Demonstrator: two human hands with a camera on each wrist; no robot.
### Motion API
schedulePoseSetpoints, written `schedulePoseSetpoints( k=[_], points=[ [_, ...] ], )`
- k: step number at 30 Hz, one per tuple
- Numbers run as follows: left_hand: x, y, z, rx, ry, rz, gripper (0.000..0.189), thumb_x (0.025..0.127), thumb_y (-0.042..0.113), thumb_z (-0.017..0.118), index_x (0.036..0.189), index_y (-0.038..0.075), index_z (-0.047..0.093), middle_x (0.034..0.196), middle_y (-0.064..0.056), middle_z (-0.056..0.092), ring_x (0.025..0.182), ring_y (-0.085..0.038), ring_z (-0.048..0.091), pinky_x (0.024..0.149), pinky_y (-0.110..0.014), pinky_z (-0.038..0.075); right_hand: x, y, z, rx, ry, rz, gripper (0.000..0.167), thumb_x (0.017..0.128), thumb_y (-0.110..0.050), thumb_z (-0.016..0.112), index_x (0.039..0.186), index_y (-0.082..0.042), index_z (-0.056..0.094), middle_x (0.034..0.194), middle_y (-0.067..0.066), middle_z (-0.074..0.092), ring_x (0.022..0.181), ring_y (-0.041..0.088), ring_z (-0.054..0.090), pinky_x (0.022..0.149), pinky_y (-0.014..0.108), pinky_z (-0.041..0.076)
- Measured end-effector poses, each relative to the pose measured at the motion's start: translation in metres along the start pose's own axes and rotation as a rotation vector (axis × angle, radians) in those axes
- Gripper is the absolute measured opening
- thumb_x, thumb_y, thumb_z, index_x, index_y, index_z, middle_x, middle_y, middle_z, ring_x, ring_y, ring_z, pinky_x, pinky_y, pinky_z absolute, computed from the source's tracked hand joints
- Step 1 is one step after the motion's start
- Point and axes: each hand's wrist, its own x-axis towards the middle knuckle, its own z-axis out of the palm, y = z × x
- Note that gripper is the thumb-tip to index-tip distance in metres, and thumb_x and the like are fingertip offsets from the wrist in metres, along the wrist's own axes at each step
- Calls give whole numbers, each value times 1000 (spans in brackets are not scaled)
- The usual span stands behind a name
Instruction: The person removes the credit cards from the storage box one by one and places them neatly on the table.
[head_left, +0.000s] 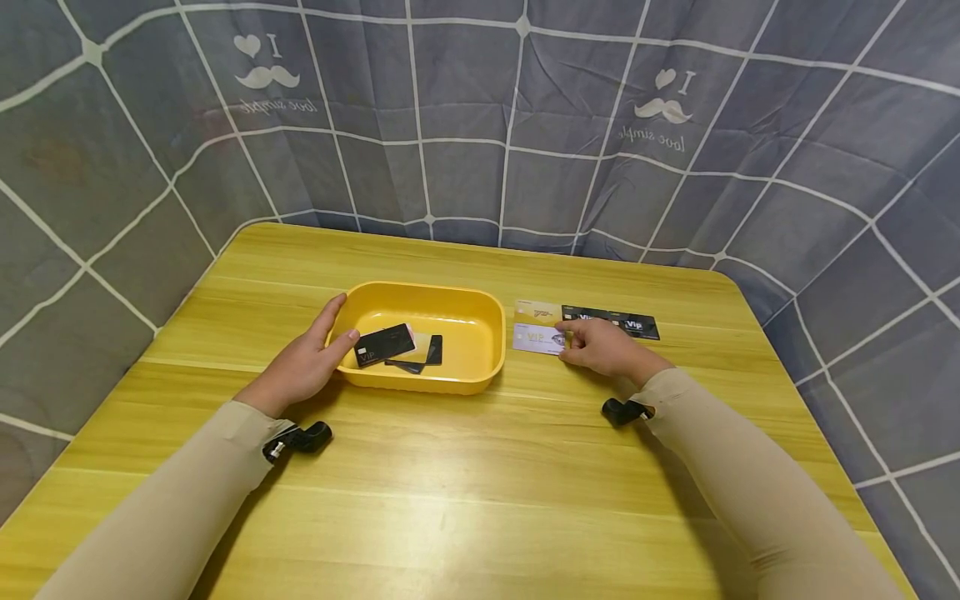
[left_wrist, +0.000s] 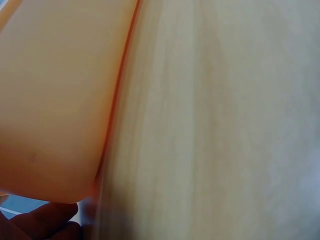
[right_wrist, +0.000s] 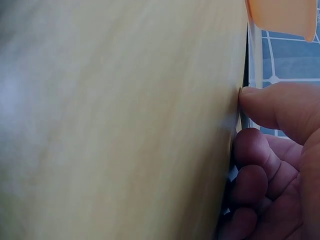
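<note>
A yellow plastic bin point(head_left: 465, 382) stands on the table, several cards lying loose inside. The topmost is a black VIP card point(head_left: 384, 345), over a gold card point(head_left: 422, 346) and other dark cards. At the bin's left end, my left hand point(head_left: 303, 367) grips the rim, thumb over it and fingers along the outer wall. My right hand point(head_left: 603, 346) holds the right end of a white VIP card point(head_left: 534, 337) between thumb and fingers, low at the tabletop. Right behind it lie a gold card point(head_left: 536, 312) and two black VIP cards point(head_left: 636, 325), one partly covered by the hand.
The wood-grain table point(head_left: 450, 500) ends at a grey checked curtain point(head_left: 465, 108) behind and on both sides. A black wrist mount point(head_left: 303, 437) sticks out below the left sleeve, another black mount point(head_left: 624, 412) below the right. The bin stands left of the laid-out cards.
</note>
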Motion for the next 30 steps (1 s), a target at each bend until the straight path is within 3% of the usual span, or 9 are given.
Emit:
schedulePoseSetpoints(
  k=[30],
  points=[
    [0, 2, 0, 5, 4, -13, 78, 111, 58, 34, 170, 31, -9, 177, -21, 6, 156, -57, 20, 122, -75, 21, 3, 2, 2, 17, 2, 15, 55, 101, -23, 70, 153, -11, 57, 74, 2, 57, 56, 16, 45, 57, 29, 36]
  ],
)
